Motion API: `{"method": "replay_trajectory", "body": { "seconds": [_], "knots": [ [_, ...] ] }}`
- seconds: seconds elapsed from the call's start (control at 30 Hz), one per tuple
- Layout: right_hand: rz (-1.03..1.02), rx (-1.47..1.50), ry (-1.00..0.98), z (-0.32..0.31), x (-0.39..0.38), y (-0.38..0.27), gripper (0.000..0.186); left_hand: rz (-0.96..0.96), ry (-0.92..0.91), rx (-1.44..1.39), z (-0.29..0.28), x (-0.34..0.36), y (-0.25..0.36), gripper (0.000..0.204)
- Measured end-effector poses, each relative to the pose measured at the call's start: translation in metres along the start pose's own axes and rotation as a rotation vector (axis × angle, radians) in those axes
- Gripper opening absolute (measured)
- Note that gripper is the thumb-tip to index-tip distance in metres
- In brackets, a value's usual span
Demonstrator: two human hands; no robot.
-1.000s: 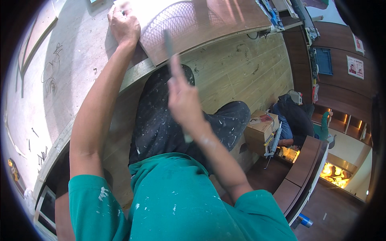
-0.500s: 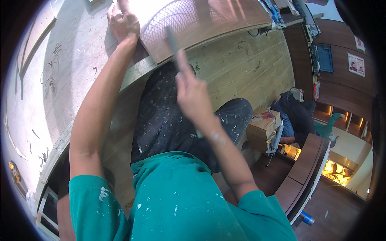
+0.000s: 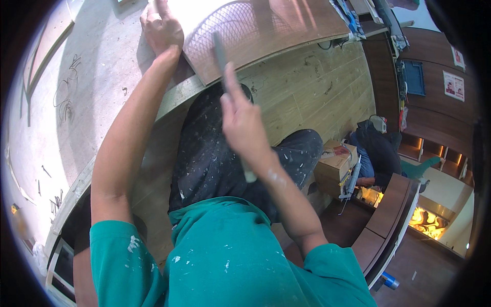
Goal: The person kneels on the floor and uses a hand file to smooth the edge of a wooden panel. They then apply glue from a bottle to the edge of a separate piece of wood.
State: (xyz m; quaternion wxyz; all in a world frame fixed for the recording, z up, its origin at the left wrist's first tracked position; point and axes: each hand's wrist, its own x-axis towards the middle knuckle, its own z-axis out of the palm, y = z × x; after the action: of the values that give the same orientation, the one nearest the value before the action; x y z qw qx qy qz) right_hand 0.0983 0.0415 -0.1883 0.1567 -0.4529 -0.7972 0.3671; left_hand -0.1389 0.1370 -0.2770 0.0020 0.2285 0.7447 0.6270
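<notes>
A brown wood-look board [image 3: 302,25] with a glossy top lies along the bench edge, bright glare over its left part. At its left end my left hand [image 3: 162,30] is closed, fingers bent against the board's edge; the fingertips are partly washed out by light. My right hand [image 3: 245,123] grips a flat grey file [image 3: 220,53], slightly blurred, with the index finger stretched along it. The file's blade points away from me over the board's near edge, and its pale handle end shows below my palm.
The dusty pale bench [image 3: 92,82] carries bits of wire and a wooden strip [image 3: 48,46]. To the right, a cardboard box [image 3: 335,161] stands on the tiled floor [image 3: 296,97] near another person bent low [image 3: 378,148]. Brown cabinet panels [image 3: 386,225] stand lower right.
The view has shifted slightly, so the board and my left hand sit a little lower and further right. My right hand has moved a little with the file, which is less blurred.
</notes>
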Motion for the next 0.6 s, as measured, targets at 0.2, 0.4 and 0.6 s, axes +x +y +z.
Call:
{"method": "replay_trajectory", "body": {
  "seconds": [0.2, 0.4, 0.6],
  "knots": [
    [-0.073, -0.034, 0.121, -0.013, 0.011, 0.024, 0.064, 0.007, -0.006, 0.0, -0.002, 0.003, -0.003, 0.081],
    [0.124, -0.051, 0.141, -0.035, 0.039, 0.031, 0.061, 0.027, -0.006, 0.015, -0.001, 0.002, -0.004, 0.081],
    [-0.105, -0.148, 0.095, -0.026, 0.023, 0.039, 0.063, -0.031, -0.023, 0.013, -0.006, 0.001, 0.003, 0.08]
  ]
}}
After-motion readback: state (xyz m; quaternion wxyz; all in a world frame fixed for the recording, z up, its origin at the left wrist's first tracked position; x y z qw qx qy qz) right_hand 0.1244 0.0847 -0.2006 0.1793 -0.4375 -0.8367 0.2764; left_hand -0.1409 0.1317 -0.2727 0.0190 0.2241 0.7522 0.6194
